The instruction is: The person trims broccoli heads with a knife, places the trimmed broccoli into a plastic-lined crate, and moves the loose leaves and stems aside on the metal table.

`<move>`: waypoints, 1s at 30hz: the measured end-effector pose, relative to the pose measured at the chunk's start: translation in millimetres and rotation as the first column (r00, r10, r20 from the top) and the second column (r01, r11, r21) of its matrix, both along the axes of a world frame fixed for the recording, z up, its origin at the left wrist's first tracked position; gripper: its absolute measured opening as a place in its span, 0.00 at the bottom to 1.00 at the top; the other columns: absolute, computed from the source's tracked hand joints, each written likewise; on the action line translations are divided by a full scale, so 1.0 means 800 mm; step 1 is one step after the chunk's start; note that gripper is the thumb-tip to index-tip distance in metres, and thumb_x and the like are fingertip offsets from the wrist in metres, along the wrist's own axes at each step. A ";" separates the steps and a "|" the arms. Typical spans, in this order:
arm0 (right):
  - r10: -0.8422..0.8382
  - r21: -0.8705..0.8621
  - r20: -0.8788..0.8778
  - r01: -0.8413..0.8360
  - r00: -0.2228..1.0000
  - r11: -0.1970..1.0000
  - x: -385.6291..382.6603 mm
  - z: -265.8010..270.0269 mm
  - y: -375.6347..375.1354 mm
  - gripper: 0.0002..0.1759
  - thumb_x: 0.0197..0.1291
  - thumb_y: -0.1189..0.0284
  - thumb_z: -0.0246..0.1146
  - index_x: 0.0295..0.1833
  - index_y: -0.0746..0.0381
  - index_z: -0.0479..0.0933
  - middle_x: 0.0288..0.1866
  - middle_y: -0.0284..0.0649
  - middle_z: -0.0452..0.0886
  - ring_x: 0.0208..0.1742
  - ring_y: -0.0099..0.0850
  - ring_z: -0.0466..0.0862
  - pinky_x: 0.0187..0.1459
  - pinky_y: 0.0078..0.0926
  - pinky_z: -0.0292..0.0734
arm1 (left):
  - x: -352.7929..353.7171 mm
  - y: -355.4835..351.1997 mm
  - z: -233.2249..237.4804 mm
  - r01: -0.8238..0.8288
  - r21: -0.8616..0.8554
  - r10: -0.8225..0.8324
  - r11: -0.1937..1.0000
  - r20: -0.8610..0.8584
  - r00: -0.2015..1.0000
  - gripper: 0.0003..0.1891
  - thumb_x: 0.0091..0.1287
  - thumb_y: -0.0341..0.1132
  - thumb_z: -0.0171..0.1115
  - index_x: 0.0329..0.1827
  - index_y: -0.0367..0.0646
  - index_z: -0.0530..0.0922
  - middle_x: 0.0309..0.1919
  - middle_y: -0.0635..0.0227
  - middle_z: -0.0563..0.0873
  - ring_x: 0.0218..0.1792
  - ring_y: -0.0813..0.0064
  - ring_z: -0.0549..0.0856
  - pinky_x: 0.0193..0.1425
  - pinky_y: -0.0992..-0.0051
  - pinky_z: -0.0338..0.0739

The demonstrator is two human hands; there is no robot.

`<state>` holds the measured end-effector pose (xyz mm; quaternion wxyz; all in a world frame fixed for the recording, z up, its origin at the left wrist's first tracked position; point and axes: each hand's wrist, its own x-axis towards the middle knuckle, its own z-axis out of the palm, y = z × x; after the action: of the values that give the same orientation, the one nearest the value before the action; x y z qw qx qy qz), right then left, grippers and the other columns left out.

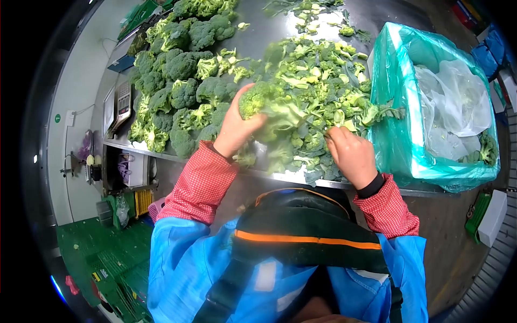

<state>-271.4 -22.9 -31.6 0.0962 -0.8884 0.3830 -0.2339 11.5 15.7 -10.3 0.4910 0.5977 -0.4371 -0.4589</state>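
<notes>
My left hand (pixel 237 121) grips a broccoli head (pixel 254 101), its pale stalk turned to the right and smeared by motion. My right hand (pixel 353 155) is closed on a small knife (pixel 316 126); its thin blade points left towards the stalk, and the handle is hidden in my fingers. Under and beyond both hands lies a heap of cut broccoli florets and stem pieces (pixel 323 70) on the metal table (pixel 258 24). Left of my left hand, whole broccoli heads (pixel 183 64) are piled along the table's edge.
To the right stands a crate lined with green plastic (pixel 401 107), holding a clear bag (pixel 458 99) and some broccoli. A weighing scale (pixel 123 99) sits at the table's left edge. Green crates (pixel 107 258) lie low on the left; a white box (pixel 492 218) is at lower right.
</notes>
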 end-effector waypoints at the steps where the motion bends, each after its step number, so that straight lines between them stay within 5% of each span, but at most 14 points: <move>1: 0.003 -0.077 -0.016 -0.004 1.000 0.997 0.003 0.003 -0.002 0.06 0.61 0.69 0.63 0.35 0.57 0.72 0.26 0.42 0.78 0.24 0.38 0.83 0.24 0.35 0.78 | 0.001 -0.001 0.001 0.017 -0.002 -0.017 1.000 0.009 1.000 0.42 0.56 0.33 0.71 0.75 0.43 0.62 0.60 0.55 0.78 0.57 0.69 0.80 0.62 0.70 0.77; 4: -0.052 -0.118 -0.171 0.032 0.984 0.993 0.005 -0.002 -0.010 0.05 0.60 0.71 0.62 0.35 0.57 0.72 0.26 0.42 0.79 0.22 0.37 0.83 0.23 0.35 0.78 | 0.001 0.000 0.004 0.044 -0.002 -0.043 0.999 0.163 0.986 0.40 0.58 0.28 0.67 0.76 0.43 0.61 0.57 0.66 0.80 0.55 0.75 0.80 0.64 0.73 0.73; 7: -0.104 -0.143 -0.167 0.081 0.980 0.986 0.003 -0.014 -0.013 0.04 0.58 0.73 0.62 0.35 0.58 0.72 0.24 0.42 0.78 0.20 0.38 0.82 0.22 0.35 0.77 | 0.000 0.005 0.011 0.008 0.060 -0.035 0.998 0.469 0.883 0.39 0.57 0.28 0.65 0.75 0.44 0.62 0.56 0.65 0.81 0.54 0.75 0.81 0.63 0.74 0.74; 10: -0.304 -0.121 -0.362 0.279 0.881 0.953 -0.020 -0.051 -0.018 0.04 0.59 0.72 0.61 0.35 0.58 0.73 0.24 0.42 0.79 0.21 0.38 0.83 0.22 0.36 0.78 | 0.004 0.010 0.024 -0.055 0.095 0.037 0.994 0.180 0.983 0.41 0.53 0.30 0.68 0.73 0.39 0.63 0.53 0.61 0.81 0.52 0.70 0.83 0.60 0.70 0.79; 11: -0.292 -0.038 -0.261 0.293 0.920 0.955 -0.040 -0.051 -0.024 0.05 0.62 0.70 0.61 0.35 0.58 0.72 0.25 0.42 0.81 0.22 0.41 0.84 0.21 0.38 0.78 | 0.005 0.013 0.029 -0.061 0.010 0.060 0.998 0.077 0.995 0.40 0.54 0.29 0.67 0.73 0.39 0.63 0.54 0.60 0.81 0.52 0.70 0.83 0.59 0.70 0.79; 16: -0.241 0.490 0.220 0.107 0.945 0.865 -0.006 -0.018 -0.012 0.12 0.71 0.65 0.58 0.47 0.62 0.78 0.32 0.54 0.83 0.33 0.55 0.83 0.32 0.46 0.75 | 0.019 0.018 0.011 0.002 0.067 -0.015 0.998 0.186 0.983 0.40 0.56 0.31 0.67 0.74 0.41 0.61 0.58 0.64 0.79 0.56 0.71 0.81 0.63 0.72 0.75; 20: -0.271 0.574 0.324 0.039 0.907 0.818 0.039 -0.004 -0.008 0.24 0.58 0.61 0.72 0.53 0.65 0.77 0.31 0.42 0.81 0.29 0.33 0.80 0.32 0.32 0.74 | -0.019 0.022 -0.006 0.100 -0.048 -0.064 0.994 0.491 0.869 0.42 0.51 0.35 0.69 0.72 0.43 0.65 0.64 0.53 0.74 0.65 0.61 0.75 0.69 0.65 0.70; 22: -0.252 0.540 0.283 0.064 0.925 0.839 0.053 0.000 -0.012 0.22 0.53 0.65 0.74 0.50 0.65 0.78 0.30 0.39 0.79 0.28 0.30 0.78 0.33 0.28 0.74 | -0.038 0.022 -0.013 0.157 0.016 -0.146 0.987 0.470 0.870 0.42 0.49 0.35 0.70 0.73 0.45 0.66 0.64 0.49 0.72 0.67 0.55 0.72 0.72 0.63 0.66; 25: -0.294 0.508 0.277 0.120 0.915 0.853 0.058 -0.005 -0.014 0.17 0.54 0.69 0.70 0.45 0.67 0.77 0.27 0.38 0.78 0.29 0.27 0.78 0.33 0.27 0.74 | -0.044 0.030 -0.004 0.098 0.152 -0.142 0.984 0.314 0.939 0.43 0.49 0.36 0.70 0.73 0.47 0.65 0.62 0.47 0.73 0.66 0.54 0.73 0.71 0.62 0.67; 26: -0.326 0.521 0.565 -0.021 0.758 0.853 0.059 -0.047 -0.019 0.12 0.58 0.70 0.68 0.43 0.65 0.78 0.28 0.35 0.78 0.25 0.24 0.75 0.28 0.25 0.70 | -0.037 0.030 -0.024 0.105 0.061 -0.118 0.993 0.270 0.956 0.43 0.51 0.35 0.69 0.74 0.45 0.63 0.64 0.50 0.74 0.66 0.60 0.74 0.70 0.64 0.68; 27: -0.457 0.638 0.616 -0.067 0.642 0.767 0.063 -0.041 -0.024 0.09 0.63 0.69 0.65 0.42 0.63 0.77 0.28 0.32 0.77 0.24 0.22 0.73 0.27 0.23 0.69 | -0.027 0.030 -0.031 0.124 0.071 -0.125 0.990 0.004 0.992 0.43 0.53 0.34 0.67 0.75 0.43 0.61 0.64 0.53 0.74 0.66 0.63 0.74 0.70 0.65 0.69; 28: -0.590 0.738 0.620 -0.132 0.517 0.661 0.068 -0.035 -0.028 0.08 0.67 0.68 0.61 0.41 0.61 0.76 0.28 0.30 0.76 0.22 0.20 0.72 0.25 0.21 0.69 | -0.018 0.032 -0.037 0.148 0.074 -0.124 0.986 -0.265 0.956 0.42 0.55 0.34 0.66 0.76 0.41 0.60 0.65 0.56 0.75 0.66 0.66 0.75 0.70 0.66 0.69; 29: -0.773 0.843 0.536 -0.263 0.341 0.469 0.067 -0.026 -0.029 0.07 0.70 0.66 0.59 0.46 0.58 0.75 0.27 0.30 0.75 0.17 0.19 0.69 0.19 0.20 0.65 | -0.009 0.038 -0.043 0.056 0.084 -0.026 0.995 -0.317 0.948 0.41 0.55 0.34 0.66 0.75 0.42 0.61 0.57 0.60 0.78 0.54 0.71 0.79 0.58 0.70 0.75; 30: -0.818 0.857 0.504 -0.284 0.278 0.431 0.070 -0.020 -0.036 0.08 0.70 0.65 0.61 0.43 0.57 0.72 0.24 0.29 0.72 0.13 0.21 0.66 0.14 0.21 0.61 | 0.004 0.043 -0.045 -0.033 0.094 0.065 0.995 -0.365 0.929 0.40 0.56 0.34 0.66 0.75 0.43 0.61 0.50 0.65 0.81 0.43 0.76 0.83 0.47 0.75 0.80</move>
<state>-215.3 -51.3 -47.5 0.6621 -0.3015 0.4900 -0.4802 15.0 50.0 -46.5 0.5492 0.5326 -0.3019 -0.5688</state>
